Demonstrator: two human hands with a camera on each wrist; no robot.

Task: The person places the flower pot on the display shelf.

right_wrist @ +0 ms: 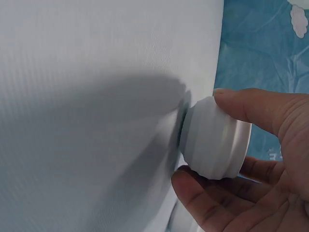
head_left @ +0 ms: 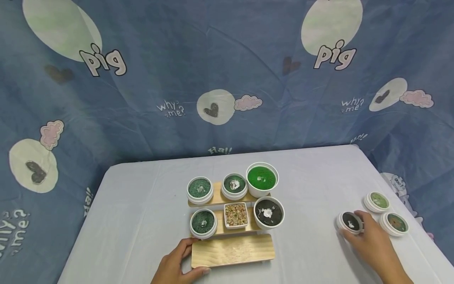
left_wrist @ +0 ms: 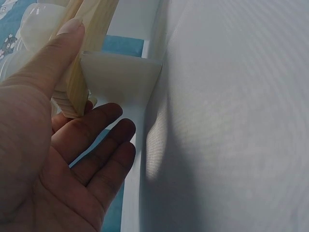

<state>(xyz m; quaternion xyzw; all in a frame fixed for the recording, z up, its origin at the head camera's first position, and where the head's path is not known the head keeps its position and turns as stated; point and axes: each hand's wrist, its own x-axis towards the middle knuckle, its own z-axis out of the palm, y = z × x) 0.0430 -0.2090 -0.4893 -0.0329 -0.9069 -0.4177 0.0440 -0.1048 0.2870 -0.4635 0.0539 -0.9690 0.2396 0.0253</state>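
At the table's right side my right hand grips a small round white pot with a dark top and a white fleck. The right wrist view shows its ribbed white wall between thumb and fingers, its base right at the cloth. My left hand holds the left end of a tiered wooden rack at its lowest step. In the left wrist view the thumb lies on the board, with a pale upright support under it and the lower fingers loosely bent.
On the upper steps stand a bright green pot, a larger dark pot, a square dish of tan bits and several dark green pots. Two more pots, light green and brownish green, sit near the right edge. A printed blue curtain hangs behind.
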